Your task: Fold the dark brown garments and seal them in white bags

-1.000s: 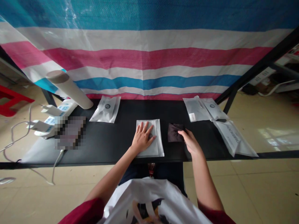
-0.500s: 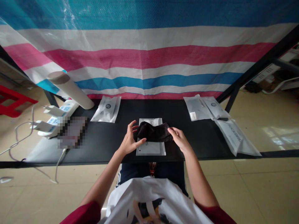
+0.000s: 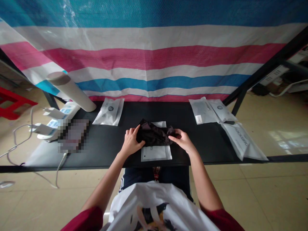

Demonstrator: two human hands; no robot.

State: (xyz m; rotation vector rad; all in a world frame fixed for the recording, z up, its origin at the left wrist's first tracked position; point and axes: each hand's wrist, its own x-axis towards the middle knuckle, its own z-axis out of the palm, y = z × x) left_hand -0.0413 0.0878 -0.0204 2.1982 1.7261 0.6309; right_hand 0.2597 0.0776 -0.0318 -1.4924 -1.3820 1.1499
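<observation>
A crumpled piece of black cloth (image 3: 154, 135) is held between both hands just above a flat white plastic pouch (image 3: 156, 152) on the black table (image 3: 108, 150). My left hand (image 3: 130, 143) pinches the cloth's left end, fingers closed. On the cloth's right end my right hand (image 3: 183, 141) grips it with curled fingers. The pouch lies near the table's front edge, partly covered by the cloth.
Another white pouch (image 3: 109, 111) lies at the back left, beside a leaning cardboard tube (image 3: 72, 91). Several pouches (image 3: 211, 110) and a long bag (image 3: 243, 141) lie on the right. White power strips (image 3: 51, 123) with cables sit at the left. A striped tarp hangs behind.
My left hand left the pouch it was pressing flat. My right hand carried the black cloth from the right over the pouch, and now both hands grip and bunch it.
</observation>
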